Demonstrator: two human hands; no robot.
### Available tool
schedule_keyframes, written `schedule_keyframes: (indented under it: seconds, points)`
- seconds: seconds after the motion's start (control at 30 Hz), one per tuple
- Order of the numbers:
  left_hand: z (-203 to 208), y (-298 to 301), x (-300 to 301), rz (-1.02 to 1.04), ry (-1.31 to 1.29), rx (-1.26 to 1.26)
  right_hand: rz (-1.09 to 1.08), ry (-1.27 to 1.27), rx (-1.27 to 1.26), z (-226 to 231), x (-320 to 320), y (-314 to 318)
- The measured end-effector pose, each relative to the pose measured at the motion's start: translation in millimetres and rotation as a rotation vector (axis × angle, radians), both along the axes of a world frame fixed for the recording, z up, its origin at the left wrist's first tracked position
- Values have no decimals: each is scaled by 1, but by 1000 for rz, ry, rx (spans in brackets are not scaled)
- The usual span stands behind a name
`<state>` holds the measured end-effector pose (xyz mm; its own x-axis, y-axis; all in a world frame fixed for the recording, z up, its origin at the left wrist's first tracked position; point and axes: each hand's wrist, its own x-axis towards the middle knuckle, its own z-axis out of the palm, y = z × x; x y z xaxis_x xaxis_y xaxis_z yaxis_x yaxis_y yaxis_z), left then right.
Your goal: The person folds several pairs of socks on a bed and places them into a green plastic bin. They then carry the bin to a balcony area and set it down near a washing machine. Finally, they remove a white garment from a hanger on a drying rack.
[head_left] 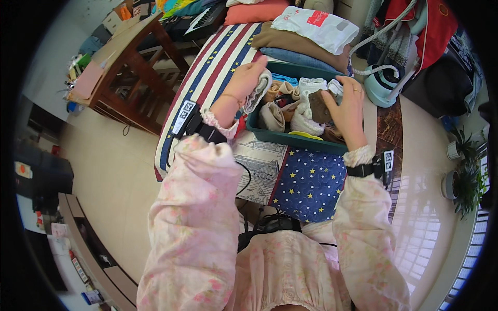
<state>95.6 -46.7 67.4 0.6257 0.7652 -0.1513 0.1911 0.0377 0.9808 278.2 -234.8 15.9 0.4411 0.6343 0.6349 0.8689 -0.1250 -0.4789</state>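
A dark green rectangular box [288, 138] stands on the covered seat in front of me, filled with rolled and folded socks. My left hand [244, 85] is at the box's left rim, closed on a grey-white folded sock [258, 92]. Over the right side of the box, my right hand [346, 110] has its thumb and fingers apart. Its thumb touches a dark brown rolled sock [318, 108]; whether it grips anything is unclear. Beige socks [272, 116], a white fluffy sock [306, 124] and a white sock [312, 84] lie among the others.
Behind the box are folded brown and blue clothes [298, 44] with a white plastic bag [316, 27] on top. A light-blue appliance with a hose [381, 85] stands at the right. A wooden table [116, 62] is at the left, potted plants [461, 155] far right.
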Motion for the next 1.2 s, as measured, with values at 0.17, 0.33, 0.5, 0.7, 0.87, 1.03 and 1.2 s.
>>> schedule_keyframes:
  seconds: [0.17, 0.33, 0.5, 0.7, 0.87, 1.03, 1.2]
  points:
    - [-15, -47, 2, 110, -367, -235, 671, 765, -64, 16, -80, 14]
    - [-35, -43, -4, 16, -243, 603, 487, 961, -6, 5, -67, 27]
    - [-54, -16, -14, -914, 246, 1199, 459, 917, 52, -10, -30, 10]
    - [-66, -10, 7, -728, 698, 1274, 502, 795, -171, -16, -29, 3]
    - [-78, -1, 0, -479, 561, 1418, 512, 468, -270, -18, -43, 18]
    - [-85, 16, -1, -536, 486, 1131, 686, 167, -552, -38, -64, 59]
    - [-78, 12, -4, -492, 322, 1010, 571, -75, -674, -48, -77, 81]
